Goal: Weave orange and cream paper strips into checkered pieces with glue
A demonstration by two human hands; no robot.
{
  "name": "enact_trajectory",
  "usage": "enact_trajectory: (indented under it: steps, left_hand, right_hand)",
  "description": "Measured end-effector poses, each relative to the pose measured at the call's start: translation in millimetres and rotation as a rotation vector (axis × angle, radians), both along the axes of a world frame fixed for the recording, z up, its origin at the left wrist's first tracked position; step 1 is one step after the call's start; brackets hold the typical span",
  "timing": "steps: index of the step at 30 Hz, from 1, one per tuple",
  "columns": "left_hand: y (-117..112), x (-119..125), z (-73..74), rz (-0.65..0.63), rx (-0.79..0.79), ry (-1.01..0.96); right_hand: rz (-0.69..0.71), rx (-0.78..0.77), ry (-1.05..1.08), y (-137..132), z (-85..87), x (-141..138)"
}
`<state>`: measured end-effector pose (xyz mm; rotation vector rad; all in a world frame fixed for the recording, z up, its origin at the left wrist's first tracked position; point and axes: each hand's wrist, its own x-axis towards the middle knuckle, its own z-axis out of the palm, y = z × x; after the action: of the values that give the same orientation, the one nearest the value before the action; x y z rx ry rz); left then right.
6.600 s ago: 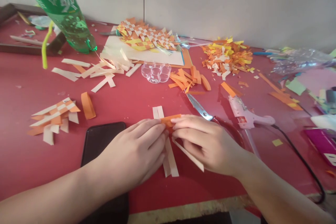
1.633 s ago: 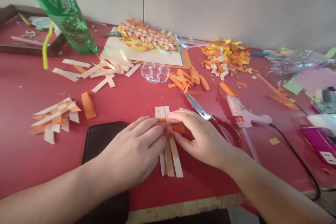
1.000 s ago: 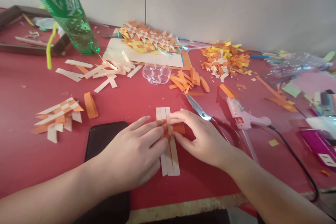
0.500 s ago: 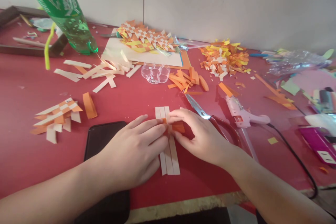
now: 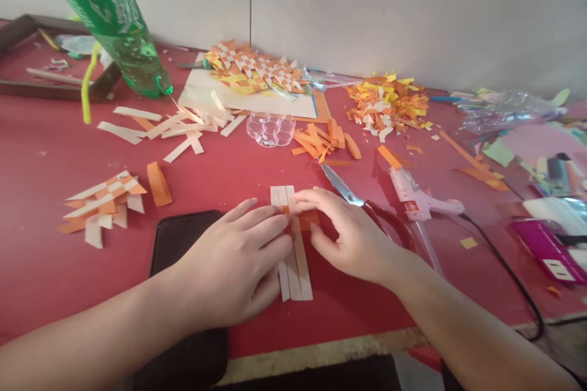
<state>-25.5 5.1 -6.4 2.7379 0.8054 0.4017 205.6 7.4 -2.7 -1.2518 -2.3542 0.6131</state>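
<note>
Several white paper strips (image 5: 300,284) lie side by side, pointing away from me, with orange paper strips (image 5: 306,220) crossing them near their far end. My left hand (image 5: 241,256) presses its fingertips onto the crossing from the left and holds the strips against the table. On the other side, my right hand (image 5: 351,235) rests its curved fingertips on the strips' upper part. Its thumb is apart from the index finger, beside the orange strip's end. The left fingers hide part of the weave. Scissors (image 5: 342,184) with red handles lie beyond my right hand, partly covered by it.
A black phone (image 5: 183,235) lies under my left forearm. A small woven piece (image 5: 107,198) is farther left. A glue gun (image 5: 419,195) with a cord lies right. Behind are a green bottle (image 5: 123,30), a clear plastic palette (image 5: 270,129) and a paper-scrap pile (image 5: 387,101).
The right thumb has drawn slightly away from the white strips, showing more of the orange strip. The left hand keeps its place on the crossing. The view has shifted slightly.
</note>
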Motion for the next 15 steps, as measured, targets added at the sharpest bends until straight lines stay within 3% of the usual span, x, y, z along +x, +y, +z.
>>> enact_trajectory:
  steps: [9, 15]
  left_hand:
    - [0.0, 0.1, -0.8, -0.009, 0.032, 0.017]
    - [-0.5, 0.5, 3.3, -0.011, 0.150, 0.003]
  right_hand:
    - [-0.014, 0.017, 0.026, 0.8, -2.1, -2.3]
    - [-0.012, 0.024, 0.018, 1.1, -5.2, -1.4]
